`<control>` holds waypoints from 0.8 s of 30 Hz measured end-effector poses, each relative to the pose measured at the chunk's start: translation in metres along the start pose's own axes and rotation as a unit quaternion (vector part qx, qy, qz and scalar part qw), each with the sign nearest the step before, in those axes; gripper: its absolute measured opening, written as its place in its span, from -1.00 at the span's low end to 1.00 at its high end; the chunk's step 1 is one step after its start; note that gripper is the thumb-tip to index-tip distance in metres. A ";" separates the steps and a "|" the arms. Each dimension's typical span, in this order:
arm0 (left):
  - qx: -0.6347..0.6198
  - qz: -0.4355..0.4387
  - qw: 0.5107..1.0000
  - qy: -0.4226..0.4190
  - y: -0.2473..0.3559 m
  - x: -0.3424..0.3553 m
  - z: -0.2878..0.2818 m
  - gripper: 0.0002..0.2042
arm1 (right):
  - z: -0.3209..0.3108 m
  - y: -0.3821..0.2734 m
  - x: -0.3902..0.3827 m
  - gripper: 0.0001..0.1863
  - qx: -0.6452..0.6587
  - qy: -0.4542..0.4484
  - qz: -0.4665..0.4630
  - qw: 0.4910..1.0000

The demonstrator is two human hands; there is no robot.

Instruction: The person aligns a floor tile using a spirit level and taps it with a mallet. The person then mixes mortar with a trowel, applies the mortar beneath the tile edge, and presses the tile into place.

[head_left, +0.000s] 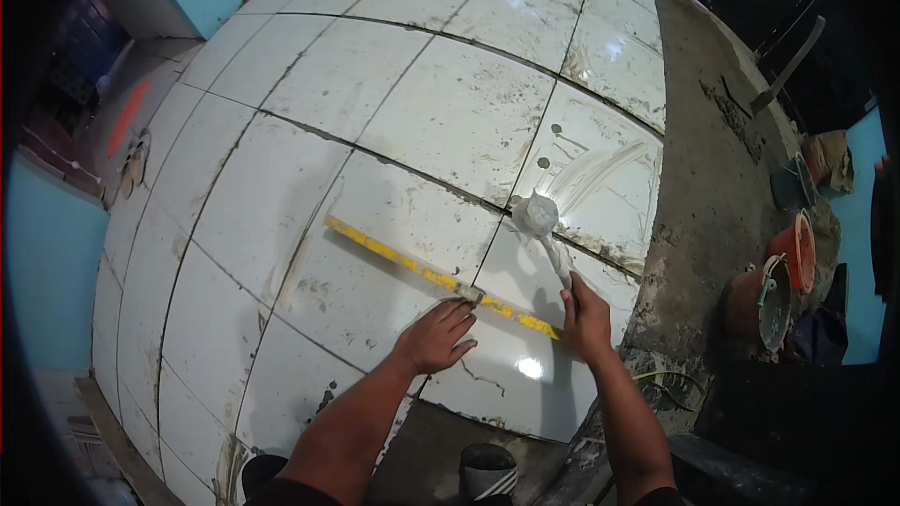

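A yellow spirit level (pixel 394 258) lies across white floor tiles (pixel 506 272), spanning the joint between two of them. My left hand (pixel 438 334) rests on the tile by the level's middle, fingertips touching its near edge and the thumb spread apart. In my right hand (pixel 588 319), the fingers are wrapped round the handle of a mallet (pixel 535 215), beside the level's right end. The mallet's head is pale grey and smeared, and sits over the tile corner beyond the level. A crack runs through the tile just right of my left hand.
Bare grey screed (pixel 698 197) runs along the right side. An orange bucket (pixel 795 251), a mortar-stained bucket (pixel 764 309) and a brown sack (pixel 829 161) stand there. My boot (pixel 487 471) is on the untiled strip below. Sandals (pixel 134 166) lie at the left.
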State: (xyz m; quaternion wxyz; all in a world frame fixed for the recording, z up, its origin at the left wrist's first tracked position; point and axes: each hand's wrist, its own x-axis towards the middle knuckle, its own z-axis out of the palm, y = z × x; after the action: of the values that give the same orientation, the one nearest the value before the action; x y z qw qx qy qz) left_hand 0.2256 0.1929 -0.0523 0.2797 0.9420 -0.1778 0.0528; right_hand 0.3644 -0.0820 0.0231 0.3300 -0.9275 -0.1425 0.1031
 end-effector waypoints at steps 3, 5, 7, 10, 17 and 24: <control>0.012 0.000 1.000 0.011 0.000 -0.011 0.005 -0.57 | -0.010 -0.015 -0.006 -0.62 -0.049 -0.028 0.025 0.998; 0.002 -0.004 1.000 0.007 0.000 -0.009 0.011 -0.55 | -0.001 -0.004 -0.014 -0.63 -0.033 0.020 0.029 0.999; 0.018 -0.019 1.000 0.014 0.003 -0.018 0.012 -0.53 | 0.003 -0.007 -0.017 -0.62 -0.043 0.029 0.026 0.998; 0.034 -0.052 0.998 0.011 0.033 -0.050 0.013 -0.48 | -0.004 -0.015 -0.021 -0.60 -0.090 -0.028 0.031 0.995; 0.038 -0.066 0.993 -0.092 0.070 -0.125 -0.017 -0.27 | -0.004 -0.034 -0.020 -0.60 -0.118 -0.063 0.042 0.990; 0.037 -0.064 0.994 -0.084 0.068 -0.127 -0.014 -0.31 | 0.010 -0.018 -0.011 -0.64 -0.095 -0.022 0.015 0.995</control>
State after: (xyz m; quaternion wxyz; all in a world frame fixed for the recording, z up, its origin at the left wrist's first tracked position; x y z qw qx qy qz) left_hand 0.0822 0.1868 -0.0313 0.2311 0.9623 -0.1385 -0.0381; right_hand 0.3480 -0.0664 0.0277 0.2353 -0.9543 -0.1450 0.1139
